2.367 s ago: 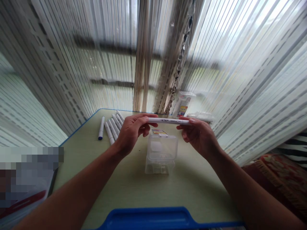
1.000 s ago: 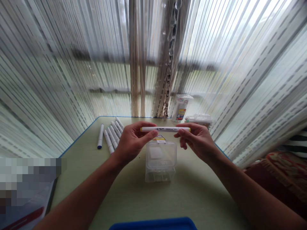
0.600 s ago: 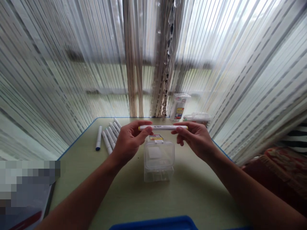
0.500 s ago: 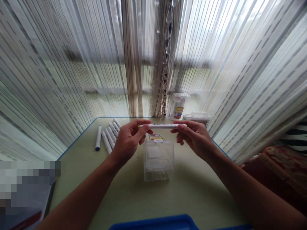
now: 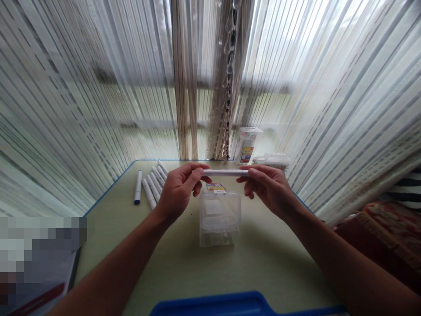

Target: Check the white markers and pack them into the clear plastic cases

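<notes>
A white marker pen (image 5: 224,173) is held level above the table, one end in each hand. My left hand (image 5: 180,190) pinches its left end with thumb and fingers closed. My right hand (image 5: 268,188) grips the right end the same way. Directly below the pen stands a clear plastic box (image 5: 219,217) on the pale green table (image 5: 171,259). A row of several white markers (image 5: 153,184) lies to the left of my left hand, and one with a blue tip (image 5: 138,187) lies a little apart from the row.
A clear container with a coloured label (image 5: 247,145) and a flat clear lid (image 5: 271,159) sit at the table's far right corner. Sheer striped curtains surround the table. A blue plastic edge (image 5: 226,303) is at the near side. A patterned cushion (image 5: 388,237) lies right.
Both hands have closed over the pen's ends, hiding the yellow caps that showed a second ago. The pen has stayed level above the clear box.
</notes>
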`<control>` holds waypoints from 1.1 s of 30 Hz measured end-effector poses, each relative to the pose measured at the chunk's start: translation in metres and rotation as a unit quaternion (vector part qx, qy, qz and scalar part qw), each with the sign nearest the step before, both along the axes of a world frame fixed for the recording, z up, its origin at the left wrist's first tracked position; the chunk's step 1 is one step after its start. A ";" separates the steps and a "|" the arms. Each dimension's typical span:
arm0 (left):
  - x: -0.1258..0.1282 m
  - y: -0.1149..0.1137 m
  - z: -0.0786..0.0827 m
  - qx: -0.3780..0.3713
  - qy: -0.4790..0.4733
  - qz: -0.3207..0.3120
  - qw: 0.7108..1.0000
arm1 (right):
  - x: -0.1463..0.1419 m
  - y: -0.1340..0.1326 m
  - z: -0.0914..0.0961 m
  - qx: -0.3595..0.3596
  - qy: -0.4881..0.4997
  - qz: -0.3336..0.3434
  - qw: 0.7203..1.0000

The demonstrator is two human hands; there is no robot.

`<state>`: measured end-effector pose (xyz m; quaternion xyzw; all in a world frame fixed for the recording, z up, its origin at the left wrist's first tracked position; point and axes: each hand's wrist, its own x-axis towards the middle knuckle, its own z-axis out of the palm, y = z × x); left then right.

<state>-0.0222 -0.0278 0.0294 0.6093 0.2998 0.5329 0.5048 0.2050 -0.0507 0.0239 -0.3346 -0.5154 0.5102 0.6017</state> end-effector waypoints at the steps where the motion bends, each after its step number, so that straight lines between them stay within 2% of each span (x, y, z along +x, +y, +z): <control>1: 0.000 -0.001 0.000 0.001 0.008 0.002 1.000 | 0.000 0.000 -0.001 0.004 -0.006 -0.003 1.000; 8: 0.001 -0.004 0.002 0.002 0.025 -0.008 1.000 | -0.001 0.003 -0.005 0.018 -0.044 -0.028 0.998; 14: 0.001 -0.003 0.000 0.002 0.025 0.002 1.000 | -0.003 0.001 -0.003 0.011 -0.020 -0.022 0.999; 25: -0.001 -0.001 0.001 -0.049 -0.048 -0.025 0.997 | 0.000 0.001 0.001 -0.006 0.015 -0.002 1.000; 33: -0.001 -0.001 0.000 -0.056 -0.060 -0.025 0.996 | -0.001 0.001 0.002 -0.010 0.009 -0.019 1.000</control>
